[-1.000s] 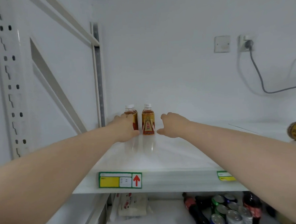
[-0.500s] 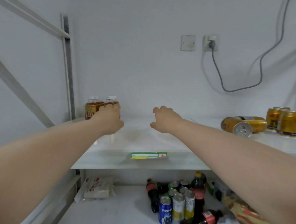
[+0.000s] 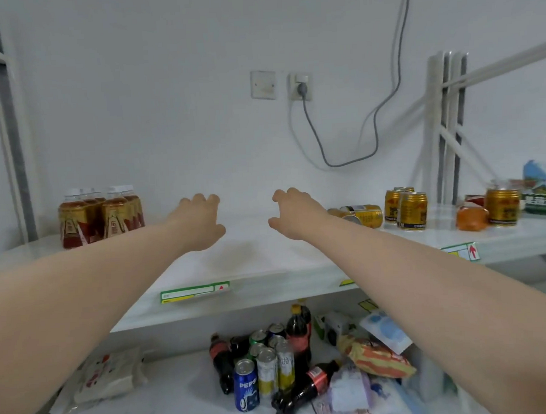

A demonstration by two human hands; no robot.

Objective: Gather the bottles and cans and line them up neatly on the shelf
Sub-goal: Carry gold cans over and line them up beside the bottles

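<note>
Several tea bottles (image 3: 99, 216) with white caps stand grouped at the far left of the white shelf (image 3: 257, 290). My left hand (image 3: 199, 221) hovers over the shelf's middle, fingers spread, holding nothing, well right of those bottles. My right hand (image 3: 292, 213) hangs beside it, also spread and holding nothing. Just right of it a gold can (image 3: 362, 214) lies on its side. Two upright gold cans (image 3: 406, 209) stand further right, and another gold can (image 3: 502, 207) beyond them.
On the lower shelf sit cola bottles (image 3: 299, 338), a blue Pepsi can (image 3: 246, 384), several slim cans (image 3: 275, 365), snack bags (image 3: 376, 358) and a white packet (image 3: 108, 373). An orange item (image 3: 470, 218) and a blue-green pack (image 3: 544, 189) crowd the far right. A cable (image 3: 326, 159) hangs from the wall socket.
The view has swung right and back. Both hands have left the tea bottles at the far left and now hover over the shelf's middle, nearer the gold cans.
</note>
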